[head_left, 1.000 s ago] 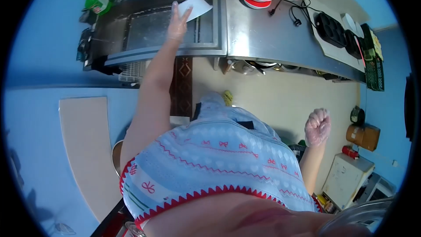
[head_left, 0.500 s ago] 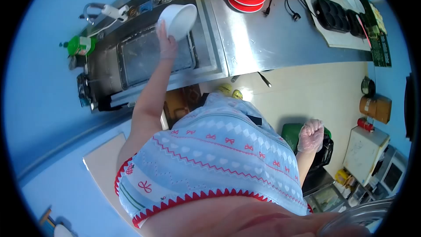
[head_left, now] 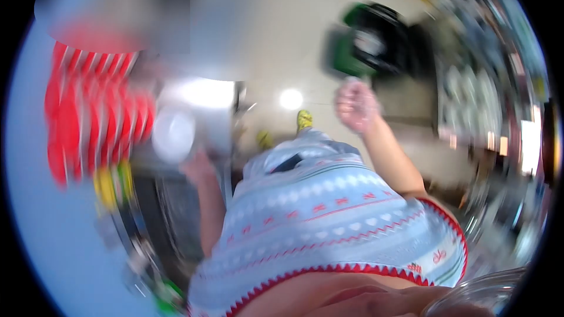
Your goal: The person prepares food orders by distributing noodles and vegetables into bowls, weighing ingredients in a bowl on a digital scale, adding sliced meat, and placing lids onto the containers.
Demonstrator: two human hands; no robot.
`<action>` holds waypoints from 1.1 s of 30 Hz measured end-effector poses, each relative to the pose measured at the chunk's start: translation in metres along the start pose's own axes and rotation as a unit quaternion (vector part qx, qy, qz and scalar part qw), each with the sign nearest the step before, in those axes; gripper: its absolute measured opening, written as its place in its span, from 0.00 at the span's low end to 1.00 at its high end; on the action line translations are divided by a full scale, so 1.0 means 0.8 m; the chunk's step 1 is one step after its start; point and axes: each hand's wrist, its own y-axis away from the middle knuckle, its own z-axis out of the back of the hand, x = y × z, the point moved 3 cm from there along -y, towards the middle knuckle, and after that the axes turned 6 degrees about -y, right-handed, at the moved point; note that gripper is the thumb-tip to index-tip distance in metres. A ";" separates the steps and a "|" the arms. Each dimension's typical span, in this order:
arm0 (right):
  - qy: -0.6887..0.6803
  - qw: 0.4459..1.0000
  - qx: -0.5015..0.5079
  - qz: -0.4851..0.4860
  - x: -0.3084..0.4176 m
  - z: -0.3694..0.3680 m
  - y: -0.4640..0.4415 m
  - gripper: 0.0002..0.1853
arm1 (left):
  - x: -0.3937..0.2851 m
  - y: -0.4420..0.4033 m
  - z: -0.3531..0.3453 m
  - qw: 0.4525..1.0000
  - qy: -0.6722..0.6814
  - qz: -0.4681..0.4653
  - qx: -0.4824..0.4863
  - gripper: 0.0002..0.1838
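Observation:
A white bowl (head_left: 173, 135) shows round side up over the steel counter (head_left: 214, 120), close to the stacked red-and-white bowls (head_left: 88, 117). My left hand (head_left: 200, 164) is at the white bowl's near edge; motion smears the fingers, so I cannot tell whether they grip the rim or are just off it. My right hand (head_left: 357, 104), in a clear plastic glove, is raised off to the right over the floor. Its fingers are curled into a fist, and whatever may be inside is hidden.
The sink (head_left: 176, 211) lies left of my body, with a yellow container (head_left: 114, 185) at its back. A green bin with a black bag (head_left: 382, 38) stands on the floor beyond my right hand. Blurred shelving with pale items (head_left: 470, 103) lines the right side.
My view has swung to the right. The white bowl, held tilted over the sink in my left hand, is now over the counter by the red stacks. My right hand remains a fist.

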 end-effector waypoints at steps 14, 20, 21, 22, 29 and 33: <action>-0.316 0.910 0.015 0.266 0.285 0.209 0.263 0.16 | -0.679 0.276 -0.267 0.644 0.252 -0.617 0.375 0.14; -0.286 0.827 0.021 0.483 0.441 0.251 0.437 0.16 | -0.857 0.503 -0.324 0.282 0.321 -0.883 0.195 0.23; -0.268 0.825 0.036 0.496 0.458 0.279 0.450 0.11 | -0.874 0.525 -0.348 0.236 0.345 -0.888 0.191 0.28; -0.284 0.815 0.030 0.504 0.466 0.300 0.463 0.11 | -0.886 0.539 -0.371 0.228 0.328 -0.892 0.211 0.30; -0.180 0.734 0.161 0.635 0.538 0.408 0.580 0.13 | -0.929 0.708 -0.582 0.274 0.288 -0.812 0.427 0.22; -0.290 0.637 0.144 0.700 0.588 0.415 0.659 0.11 | -0.886 0.867 -0.788 0.278 0.136 -0.545 0.779 0.23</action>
